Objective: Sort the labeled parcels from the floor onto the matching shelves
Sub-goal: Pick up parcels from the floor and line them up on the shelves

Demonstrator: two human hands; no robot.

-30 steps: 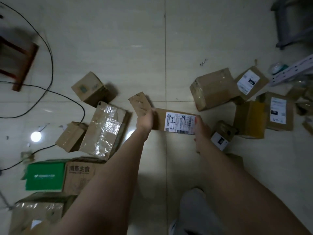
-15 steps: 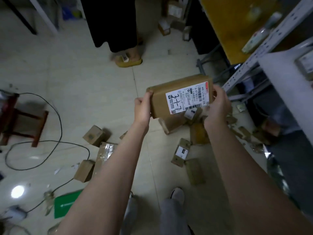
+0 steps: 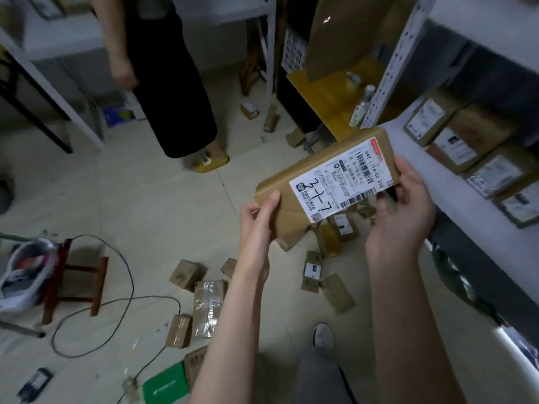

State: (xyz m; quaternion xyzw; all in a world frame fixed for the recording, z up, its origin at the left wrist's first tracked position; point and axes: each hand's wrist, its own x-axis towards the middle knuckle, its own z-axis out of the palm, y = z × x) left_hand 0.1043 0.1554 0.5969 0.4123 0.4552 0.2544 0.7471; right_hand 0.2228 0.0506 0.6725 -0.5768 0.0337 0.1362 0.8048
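Note:
I hold a flat brown cardboard parcel (image 3: 291,185) up at chest height, tilted, its white label with handwritten "3-7-7" facing me. My left hand (image 3: 258,220) grips its lower left corner, thumb on top. My right hand (image 3: 402,208) holds its right end from below. To the right runs a white shelf (image 3: 408,147) with a row of several labeled parcels (image 3: 455,147) on it. More brown parcels (image 3: 208,307) lie scattered on the tiled floor below.
Another person in black trousers and a yellow slipper (image 3: 210,163) stands ahead. A red stool (image 3: 73,284) with a bag and a black cable (image 3: 128,298) lie at the left. A green box (image 3: 166,386) sits near my feet. A second white rack (image 3: 58,91) stands far left.
The parcel came up off the floor in both hands and now sits higher and nearer the right shelf. My view rose from the floor to the shelves.

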